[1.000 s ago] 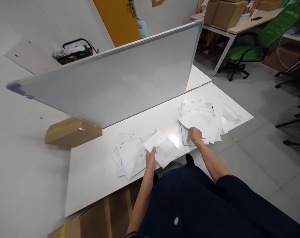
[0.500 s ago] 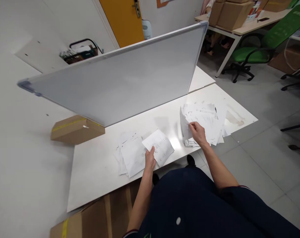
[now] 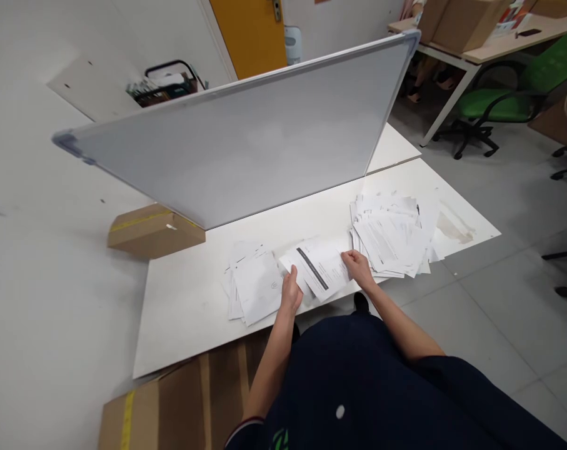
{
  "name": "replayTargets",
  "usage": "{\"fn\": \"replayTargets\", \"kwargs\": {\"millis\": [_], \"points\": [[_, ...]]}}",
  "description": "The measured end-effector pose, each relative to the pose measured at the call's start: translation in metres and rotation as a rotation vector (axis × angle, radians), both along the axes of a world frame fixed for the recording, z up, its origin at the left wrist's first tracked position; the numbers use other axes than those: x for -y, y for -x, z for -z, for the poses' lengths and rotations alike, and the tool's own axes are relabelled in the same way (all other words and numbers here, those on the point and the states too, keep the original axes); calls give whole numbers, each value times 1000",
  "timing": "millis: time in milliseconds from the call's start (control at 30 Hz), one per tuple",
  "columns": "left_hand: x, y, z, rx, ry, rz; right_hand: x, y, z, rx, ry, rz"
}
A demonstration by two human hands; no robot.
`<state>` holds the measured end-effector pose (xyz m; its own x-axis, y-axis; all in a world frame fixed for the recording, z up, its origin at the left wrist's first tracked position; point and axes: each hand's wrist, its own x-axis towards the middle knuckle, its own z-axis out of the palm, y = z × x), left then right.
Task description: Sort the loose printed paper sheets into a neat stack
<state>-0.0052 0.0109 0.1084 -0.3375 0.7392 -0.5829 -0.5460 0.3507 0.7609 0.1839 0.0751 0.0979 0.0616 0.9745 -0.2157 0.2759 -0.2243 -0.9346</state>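
Printed paper sheets (image 3: 327, 265) with a dark band across the top one are held between my two hands, above the table's front edge. My left hand (image 3: 291, 292) grips their left side, thumb on top. The right edge is pinched by my right hand (image 3: 358, 267). How many sheets lie together there I cannot tell. On the white table (image 3: 180, 312), a loose pile of papers (image 3: 257, 284) lies to the left of my left hand. A larger, messy stack of papers (image 3: 396, 234) spreads out just beyond my right hand.
A whiteboard (image 3: 264, 137) stands tilted along the table's back. Behind its left corner sits a cardboard box (image 3: 156, 232). More cardboard boxes (image 3: 170, 406) are below the table's front left. A green chair (image 3: 499, 103) and another desk (image 3: 475, 53) stand at the back right.
My right hand has drawn a sheet from the right stack leftward to the paper in my left hand. The banded sheet now covers it. The view has shifted slightly.
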Motion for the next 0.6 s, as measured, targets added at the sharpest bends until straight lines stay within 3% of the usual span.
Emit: {"fn": "replayTargets", "kwargs": {"millis": [133, 333, 467, 600], "points": [[-1, 1, -3, 59, -143, 95, 4, 5, -2, 69, -20, -48], [-3, -1, -4, 12, -228, 98, 10, 11, 4, 95, -29, -109], [1, 4, -5, -163, -273, 150, 5, 6, 1, 105, -70, -198], [9, 12, -3, -446, -225, 257, -4, 2, -7, -119, -27, -382]]}}
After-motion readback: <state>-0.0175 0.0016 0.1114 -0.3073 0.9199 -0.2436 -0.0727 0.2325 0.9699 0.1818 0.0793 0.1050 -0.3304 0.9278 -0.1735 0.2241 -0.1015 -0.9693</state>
